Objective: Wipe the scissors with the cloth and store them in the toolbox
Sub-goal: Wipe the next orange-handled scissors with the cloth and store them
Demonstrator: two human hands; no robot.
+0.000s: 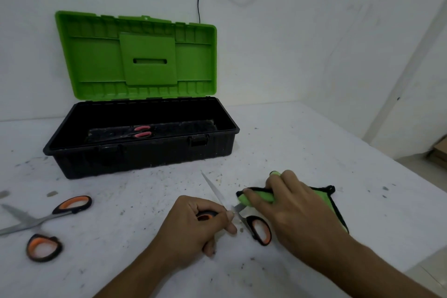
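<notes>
One blade mid-wipe | scissors (251, 220) gripped by L hand (193, 222); cloth (323, 197) pinched round blade by R hand (297, 203) | nxt: 2nd blade to be wiped

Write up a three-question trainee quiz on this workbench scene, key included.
1. True or false: the lid of the toolbox is shut.
2. The left hand holds the scissors. What does the right hand wrap around one blade? A) cloth B) sponge C) glove
3. Fill in: ___ red-handled pair shows inside the toolbox.
Key: 1 false; 2 A; 3 one.
</notes>
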